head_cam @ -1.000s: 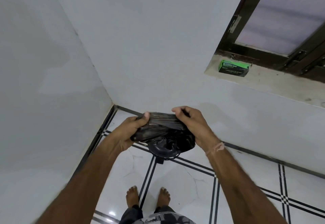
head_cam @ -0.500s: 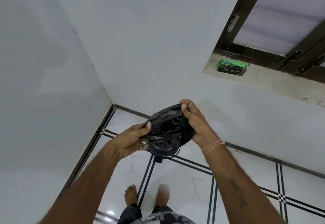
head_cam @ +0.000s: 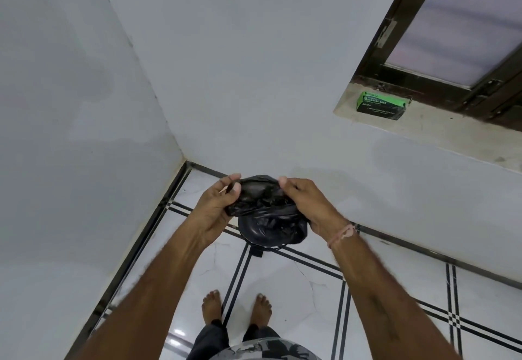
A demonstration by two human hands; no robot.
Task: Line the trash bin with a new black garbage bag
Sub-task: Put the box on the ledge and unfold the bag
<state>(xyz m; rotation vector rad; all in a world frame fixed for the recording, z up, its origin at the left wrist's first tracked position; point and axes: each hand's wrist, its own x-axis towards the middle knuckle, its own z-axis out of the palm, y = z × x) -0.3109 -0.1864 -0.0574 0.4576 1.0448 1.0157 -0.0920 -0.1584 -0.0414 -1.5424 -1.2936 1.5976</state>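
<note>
A crumpled black garbage bag (head_cam: 261,200) is held in front of me, above the floor near the room's corner. My left hand (head_cam: 217,204) pinches its left edge between thumb and fingers. My right hand (head_cam: 306,203) grips its right edge, thumb on top. Directly under the bag, a round black trash bin (head_cam: 255,232) stands on the floor, mostly hidden by the bag; a small black pedal (head_cam: 257,252) sticks out at its front.
A green box of garbage bags (head_cam: 380,105) lies on the window sill (head_cam: 452,133) at the upper right. White walls meet in a corner at the left. My bare feet (head_cam: 237,307) stand on the glossy white tiled floor.
The bag, tilted and bunched half a second ago, is now level again, with my hands pulled a little apart along its top edge.
</note>
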